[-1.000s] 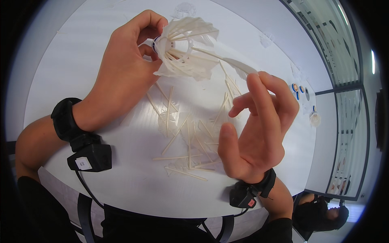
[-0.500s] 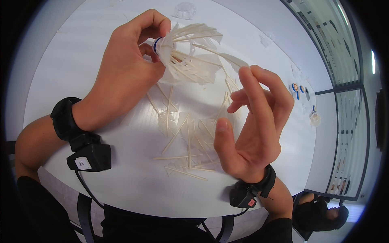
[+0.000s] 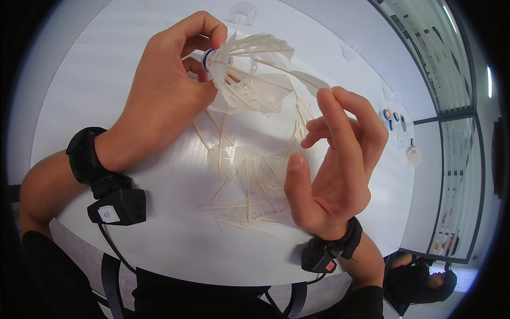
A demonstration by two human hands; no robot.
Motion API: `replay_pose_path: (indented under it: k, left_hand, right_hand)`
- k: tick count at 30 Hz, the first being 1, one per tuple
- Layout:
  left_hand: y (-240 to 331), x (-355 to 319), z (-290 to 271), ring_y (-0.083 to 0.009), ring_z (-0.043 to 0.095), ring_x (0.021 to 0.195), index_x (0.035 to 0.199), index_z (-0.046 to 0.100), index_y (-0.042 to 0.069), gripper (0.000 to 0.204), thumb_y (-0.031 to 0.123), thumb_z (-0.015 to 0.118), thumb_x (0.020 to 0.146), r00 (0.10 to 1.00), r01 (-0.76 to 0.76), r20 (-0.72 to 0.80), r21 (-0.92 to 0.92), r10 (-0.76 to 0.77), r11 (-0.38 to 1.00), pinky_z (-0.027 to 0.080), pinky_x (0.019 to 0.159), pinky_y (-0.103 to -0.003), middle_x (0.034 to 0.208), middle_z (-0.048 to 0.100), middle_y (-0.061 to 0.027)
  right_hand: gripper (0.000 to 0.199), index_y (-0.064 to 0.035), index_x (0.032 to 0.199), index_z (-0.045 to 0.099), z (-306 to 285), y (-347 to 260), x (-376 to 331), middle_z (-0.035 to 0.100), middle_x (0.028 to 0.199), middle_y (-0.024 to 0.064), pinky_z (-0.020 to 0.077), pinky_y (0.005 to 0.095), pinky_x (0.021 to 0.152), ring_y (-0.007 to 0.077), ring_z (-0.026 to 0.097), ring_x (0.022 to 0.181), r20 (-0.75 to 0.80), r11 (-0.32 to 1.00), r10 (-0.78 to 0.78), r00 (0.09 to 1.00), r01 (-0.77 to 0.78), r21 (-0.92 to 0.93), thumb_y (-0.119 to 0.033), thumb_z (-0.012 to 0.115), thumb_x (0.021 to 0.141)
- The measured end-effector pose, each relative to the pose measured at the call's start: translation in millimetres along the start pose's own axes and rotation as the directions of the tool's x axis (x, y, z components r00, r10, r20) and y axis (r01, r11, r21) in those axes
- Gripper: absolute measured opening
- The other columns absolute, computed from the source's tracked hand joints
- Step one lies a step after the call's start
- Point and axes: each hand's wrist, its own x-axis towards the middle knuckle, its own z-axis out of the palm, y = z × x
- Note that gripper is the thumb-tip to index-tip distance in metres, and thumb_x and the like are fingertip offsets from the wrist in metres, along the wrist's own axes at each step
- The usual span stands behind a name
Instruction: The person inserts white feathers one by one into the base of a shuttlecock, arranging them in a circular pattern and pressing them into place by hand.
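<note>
A big white round table point(image 3: 106, 80) fills most of the view. Far on the right side lie some small round caps with blue and orange on them point(image 3: 391, 118). Just near them sits a little white shuttlecock point(image 3: 413, 155). At the far edge lie two clear plastic bits point(image 3: 243, 10). Tall windows point(image 3: 451, 64) stand on the right.

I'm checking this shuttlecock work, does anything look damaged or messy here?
Yes. The shuttlecock in the left hand has splayed, uneven feathers, one pulled out toward the right hand. Loose feathers lie scattered on the white table.
</note>
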Motion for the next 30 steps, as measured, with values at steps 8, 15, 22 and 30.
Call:
replay_pose_path:
  k: [8,15,22,30]
  left_hand:
    - [-2.9,-1.5,-1.6,-0.0123,0.059,0.104,0.092,0.054,0.003,0.027,-0.014,0.058,0.072,1.0,-0.02,-0.002,0.017,0.02,1.0,0.044,0.071,-0.026,0.098,0.058,0.0002]
    - [-1.4,-1.3,-1.4,-0.0128,0.06,0.105,0.093,0.054,0.004,0.028,-0.014,0.059,0.072,1.0,-0.007,-0.007,0.004,0.007,1.0,0.044,0.071,-0.026,0.099,0.058,0.0007]
    - [-3.2,0.4,-3.4,-0.0056,0.05,0.092,0.09,0.046,0.012,0.036,0.004,0.078,0.076,0.999,-0.007,0.038,0.048,0.005,0.999,0.042,0.081,-0.022,0.09,0.049,0.0058]
    - [-3.1,1.8,-0.8,-0.0069,0.053,0.097,0.09,0.044,0.013,0.037,0.001,0.077,0.077,0.997,0.042,0.063,-0.07,-0.037,0.997,0.045,0.084,-0.024,0.098,0.053,0.0041]
  right_hand:
    - [0.055,0.012,0.132,0.056,2.2,-0.5,-0.3,0.046,0.138,0.0262,0.0515,0.0277,0.068,0.0206,0.057,0.095,0.001,1.0,-0.001,1.0,0.001,0.014,0.001,0.06,0.078]
    - [0.054,0.0124,0.132,0.056,1.5,-0.9,0.3,0.046,0.137,0.0265,0.0516,0.028,0.068,0.0205,0.056,0.095,-0.008,1.0,0.005,1.0,-0.005,0.008,0.001,0.06,0.08]
    - [0.053,0.0122,0.131,0.058,2.7,-0.5,-0.6,0.048,0.136,0.0257,0.051,0.0276,0.068,0.0198,0.057,0.091,-0.009,1.0,0.004,1.0,-0.004,0.014,0.001,0.06,0.079]
    - [0.051,0.0112,0.129,0.06,2.4,-1.3,-1.6,0.05,0.134,0.0254,0.0502,0.0275,0.067,0.0199,0.057,0.09,0.004,0.999,0.033,0.999,-0.033,0.035,0.001,0.06,0.079]
